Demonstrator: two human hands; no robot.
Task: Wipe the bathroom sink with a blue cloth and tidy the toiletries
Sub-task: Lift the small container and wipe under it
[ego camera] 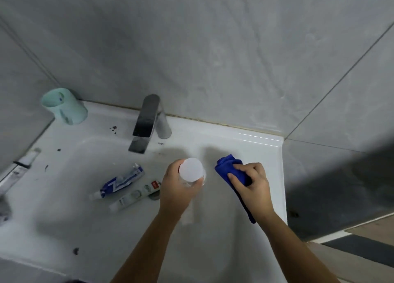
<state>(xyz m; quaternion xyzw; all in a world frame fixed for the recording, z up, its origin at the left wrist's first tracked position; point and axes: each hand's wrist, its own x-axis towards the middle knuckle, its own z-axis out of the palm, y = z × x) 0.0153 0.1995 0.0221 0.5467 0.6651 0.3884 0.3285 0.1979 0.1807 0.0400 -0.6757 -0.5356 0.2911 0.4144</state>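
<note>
My left hand (178, 186) grips a clear bottle with a round white cap (191, 169), held upright over the white sink (262, 146). My right hand (249, 181) presses a bunched blue cloth (227, 164) onto the sink's right ledge; a strip of cloth trails back under my wrist. Two toothpaste tubes lie in the basin left of my left hand: a blue-and-white one (121, 181) and a white-and-green one (136, 195). A mint green cup (65, 107) stands at the back left corner.
A chrome faucet (146, 123) rises at the back middle. Dark specks dot the left side of the sink. A blurred white tube (25, 161) lies on the left ledge. Grey tiled walls enclose the back and right. The floor shows at lower right.
</note>
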